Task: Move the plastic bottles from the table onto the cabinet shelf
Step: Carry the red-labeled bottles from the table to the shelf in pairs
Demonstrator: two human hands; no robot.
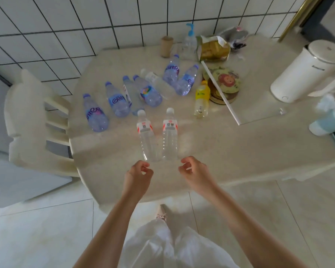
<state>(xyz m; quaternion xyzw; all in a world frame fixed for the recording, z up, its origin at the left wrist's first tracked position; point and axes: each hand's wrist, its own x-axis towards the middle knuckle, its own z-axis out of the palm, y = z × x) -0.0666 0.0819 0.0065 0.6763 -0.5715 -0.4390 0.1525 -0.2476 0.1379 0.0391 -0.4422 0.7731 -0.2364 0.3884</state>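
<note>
Currently at stake: a two-handed pickup is judged to be next, and no bottle has yet been lifted.
Left hand (138,174): held just short of the base of the left clear bottle (147,137), fingers loosely curled, nothing pinched.
Right hand (194,171): held just short of the right clear bottle (170,134), fingers likewise loosely curled and empty.
Nearest bottles: both are laid flat on the counter (240,149), side by side, caps pointed away.
Other bottles: purple-capped bottles (117,101) are scattered farther back, with a yellow-labelled bottle (202,98) to the right.
Cabinet shelf: not seen in this view.
Risk of rolling: the round bottles could be nudged away if touched off-centre.
Risk of crushing: thin empty walls may be buckled or slipped from if squeezed hard.
Risk of clutter: the kettle (306,70) and a loose white strip (220,93) could be knocked by a wide reach.
</note>
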